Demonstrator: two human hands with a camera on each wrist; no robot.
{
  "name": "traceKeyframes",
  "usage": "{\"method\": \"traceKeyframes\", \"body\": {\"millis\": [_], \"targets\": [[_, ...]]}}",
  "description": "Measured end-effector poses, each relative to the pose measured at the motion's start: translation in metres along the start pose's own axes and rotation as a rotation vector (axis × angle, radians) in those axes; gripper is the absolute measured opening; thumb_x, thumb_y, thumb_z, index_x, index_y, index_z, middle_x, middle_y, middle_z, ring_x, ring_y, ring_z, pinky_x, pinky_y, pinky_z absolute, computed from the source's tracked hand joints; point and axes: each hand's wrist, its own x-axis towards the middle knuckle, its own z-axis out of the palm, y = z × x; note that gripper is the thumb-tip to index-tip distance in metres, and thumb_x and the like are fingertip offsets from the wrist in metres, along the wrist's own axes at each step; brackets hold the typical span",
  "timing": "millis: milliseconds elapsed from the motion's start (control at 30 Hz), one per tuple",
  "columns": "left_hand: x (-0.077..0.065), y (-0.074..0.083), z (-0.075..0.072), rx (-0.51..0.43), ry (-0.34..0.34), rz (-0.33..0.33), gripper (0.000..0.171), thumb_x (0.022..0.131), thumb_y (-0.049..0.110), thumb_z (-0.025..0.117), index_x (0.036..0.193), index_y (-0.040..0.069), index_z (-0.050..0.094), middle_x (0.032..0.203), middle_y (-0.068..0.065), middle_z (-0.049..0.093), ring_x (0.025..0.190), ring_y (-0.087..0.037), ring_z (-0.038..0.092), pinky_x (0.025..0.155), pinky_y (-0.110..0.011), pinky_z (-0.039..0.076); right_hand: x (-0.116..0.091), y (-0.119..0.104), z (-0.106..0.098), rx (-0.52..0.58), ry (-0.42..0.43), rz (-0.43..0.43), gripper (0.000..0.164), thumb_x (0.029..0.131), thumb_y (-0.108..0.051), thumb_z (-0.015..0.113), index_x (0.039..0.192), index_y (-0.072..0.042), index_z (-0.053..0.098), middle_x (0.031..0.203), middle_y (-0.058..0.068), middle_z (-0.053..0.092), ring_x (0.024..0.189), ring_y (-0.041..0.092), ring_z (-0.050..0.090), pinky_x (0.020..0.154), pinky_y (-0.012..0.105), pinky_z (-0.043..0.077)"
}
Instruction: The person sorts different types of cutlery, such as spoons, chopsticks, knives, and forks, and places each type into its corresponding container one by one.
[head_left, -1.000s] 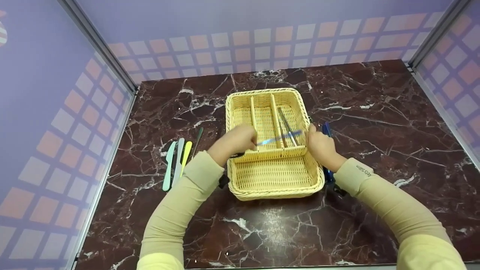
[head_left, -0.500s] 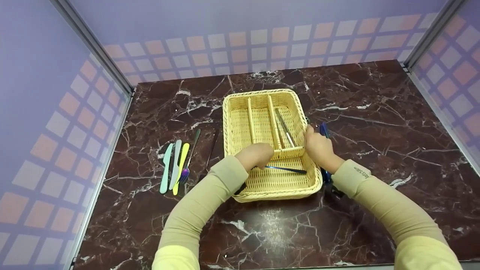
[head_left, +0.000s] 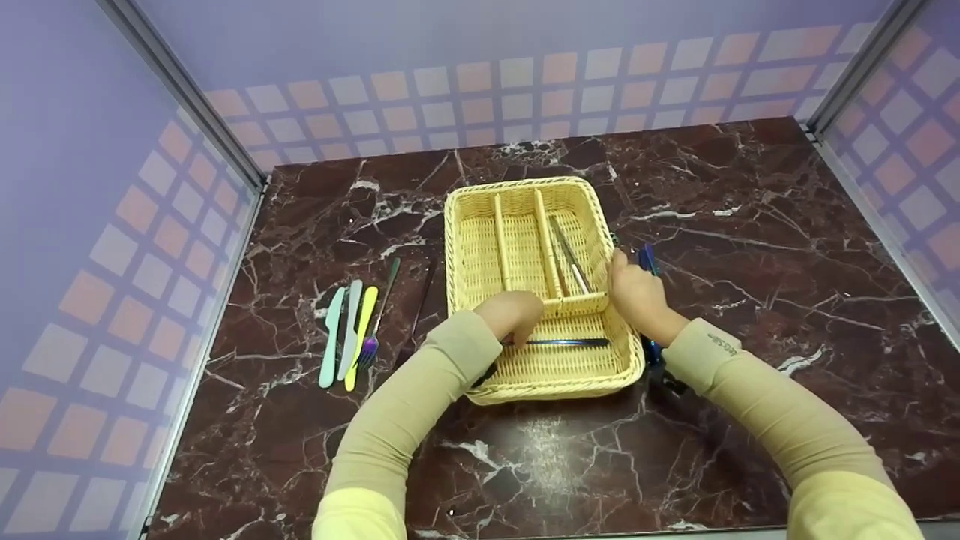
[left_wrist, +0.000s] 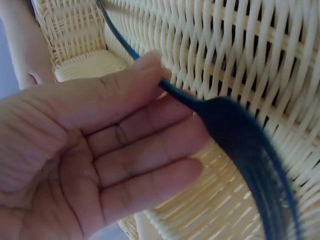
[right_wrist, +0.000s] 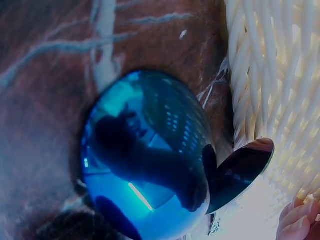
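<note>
My left hand (head_left: 514, 313) is over the front compartment of a pale yellow wicker cutlery basket (head_left: 450, 240). Between thumb and fingers it pinches a shiny dark blue fork (left_wrist: 225, 117), whose tines point down past the fingers. In the head view the fork's handle (head_left: 570, 342) extends to the right, low within that compartment. My right hand (head_left: 641, 291) grips the basket's right rim, its fingertips (right_wrist: 297, 222) against the wicker wall in the right wrist view. The basket's back right compartment holds a slim silver piece of cutlery (head_left: 574, 259).
Left of the basket lie a mint knife (head_left: 331, 341), a grey knife (head_left: 350, 337), a yellow-handled piece (head_left: 364, 334) and a purple fork (head_left: 369, 349). Beside the right wall are blue cutlery handles (head_left: 648, 259); a mirror-blue spoon (right_wrist: 145, 155) shows there up close. Printed panels (head_left: 495, 45) border the table.
My left hand has brought the blue fork from above the back compartments forward into the front one, and its handle now lies more level. My right hand has stayed on the rim.
</note>
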Motion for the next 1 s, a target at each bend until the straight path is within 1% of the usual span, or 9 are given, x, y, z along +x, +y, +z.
{"method": "traceKeyframes", "body": {"millis": [100,300,367,433,500,567,700,867,1000], "targets": [[0.000,-0.003,0.001,-0.007,-0.049,0.004,0.013,0.084,0.012,0.065,0.073,0.005,0.064,0.071,-0.003,0.053,0.064,-0.016,0.042,0.068,-0.028,0.042,0.001,0.000,-0.001,0.003,-0.019,0.006,0.034,0.099,-0.015,0.028,0.121,0.009,0.041,0.073,0.027,0.060,0.064,0.044,0.060,0.056,0.056,0.045],[-0.001,-0.004,0.002,-0.013,-0.094,0.013,0.016,0.087,0.014,0.061,0.075,0.004,0.066,0.076,-0.004,0.057,0.066,-0.016,0.043,0.071,-0.030,0.045,0.001,0.000,-0.002,0.008,-0.027,0.018,0.037,0.099,-0.015,0.027,0.124,0.009,0.039,0.076,0.028,0.061,0.068,0.045,0.060,0.059,0.056,0.046],[-0.004,-0.006,0.000,-0.062,-0.085,0.018,0.016,0.086,0.010,0.061,0.072,0.004,0.064,0.073,-0.005,0.056,0.063,-0.015,0.044,0.063,-0.028,0.044,0.000,0.000,-0.001,0.012,-0.022,0.019,0.037,0.099,-0.014,0.027,0.124,0.009,0.040,0.077,0.029,0.061,0.068,0.045,0.060,0.059,0.057,0.046],[-0.012,-0.011,-0.002,-0.189,-0.039,0.032,0.011,0.085,0.007,0.061,0.075,0.003,0.065,0.074,-0.005,0.057,0.061,-0.016,0.049,0.058,-0.026,0.044,0.000,0.000,0.000,0.015,-0.018,0.018,0.037,0.099,-0.015,0.026,0.123,0.009,0.040,0.077,0.029,0.061,0.067,0.046,0.060,0.058,0.057,0.046],[-0.024,-0.020,-0.008,-0.361,0.043,0.070,0.007,0.084,0.007,0.061,0.086,0.002,0.067,0.082,-0.006,0.062,0.065,-0.018,0.057,0.059,-0.026,0.047,0.000,0.001,-0.001,0.010,-0.013,0.014,0.036,0.099,-0.015,0.027,0.122,0.009,0.041,0.076,0.028,0.061,0.066,0.046,0.060,0.057,0.057,0.046],[-0.043,-0.033,-0.014,-0.494,0.164,0.127,0.017,0.085,0.008,0.061,0.100,0.002,0.065,0.093,-0.008,0.064,0.074,-0.022,0.062,0.065,-0.027,0.050,0.000,0.000,0.000,0.007,-0.008,0.010,0.035,0.099,-0.016,0.027,0.120,0.008,0.041,0.075,0.028,0.061,0.065,0.045,0.060,0.056,0.056,0.046],[-0.084,-0.061,-0.023,-0.614,0.445,0.168,0.033,0.087,0.012,0.060,0.119,0.004,0.058,0.110,-0.011,0.063,0.094,-0.024,0.061,0.081,-0.032,0.049,0.000,0.001,0.001,0.006,0.021,0.002,0.033,0.099,-0.016,0.029,0.117,0.008,0.043,0.072,0.028,0.060,0.063,0.046,0.059,0.054,0.057,0.045],[-0.122,-0.098,-0.004,-0.681,0.673,-0.022,0.037,0.085,0.005,0.061,0.121,0.003,0.056,0.108,-0.016,0.064,0.096,-0.027,0.060,0.083,-0.037,0.048,0.000,0.002,0.001,0.011,0.034,-0.007,0.031,0.099,-0.016,0.029,0.115,0.007,0.043,0.070,0.028,0.060,0.061,0.046,0.059,0.052,0.056,0.044],[-0.124,-0.125,0.038,-0.709,0.761,-0.207,0.032,0.083,0.003,0.062,0.114,-0.004,0.059,0.100,-0.021,0.064,0.091,-0.033,0.060,0.081,-0.042,0.047,-0.001,0.003,0.001,0.023,0.027,-0.004,0.031,0.099,-0.016,0.029,0.115,0.007,0.042,0.071,0.029,0.059,0.061,0.045,0.059,0.052,0.056,0.044]]}}
